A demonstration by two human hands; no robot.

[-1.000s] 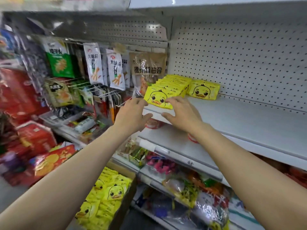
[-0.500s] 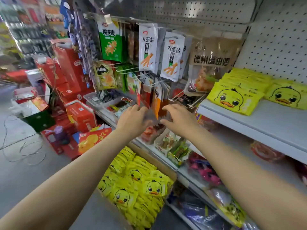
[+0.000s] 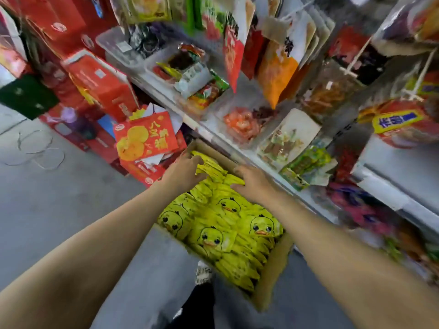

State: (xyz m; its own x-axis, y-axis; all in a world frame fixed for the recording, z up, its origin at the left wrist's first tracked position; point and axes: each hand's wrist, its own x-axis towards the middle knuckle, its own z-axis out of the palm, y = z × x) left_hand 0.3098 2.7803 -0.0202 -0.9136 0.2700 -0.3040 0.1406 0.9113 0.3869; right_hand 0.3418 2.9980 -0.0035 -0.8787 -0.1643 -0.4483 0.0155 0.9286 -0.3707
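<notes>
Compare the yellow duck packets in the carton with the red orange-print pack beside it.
Print: the duck packets are yellow with a cartoon duck face; the red pack shows oranges and yellow characters. Number: the duck packets are many small ones; the red pack is one larger piece. Place: the duck packets fill the carton; the red pack lies tilted outside it. Both sit low beside the shelves.

Bright, flat light, shadows soft. Heavy motion blur on the hanging plastic snack bags (image 3: pixel 280 74) up top and the white metal shelf (image 3: pixel 389 162) at right. Yellow duck-face plastic packets (image 3: pixel 213 238) in the centre are sharpest but slightly smeared. Wide-angle stretch at the edges.
</notes>
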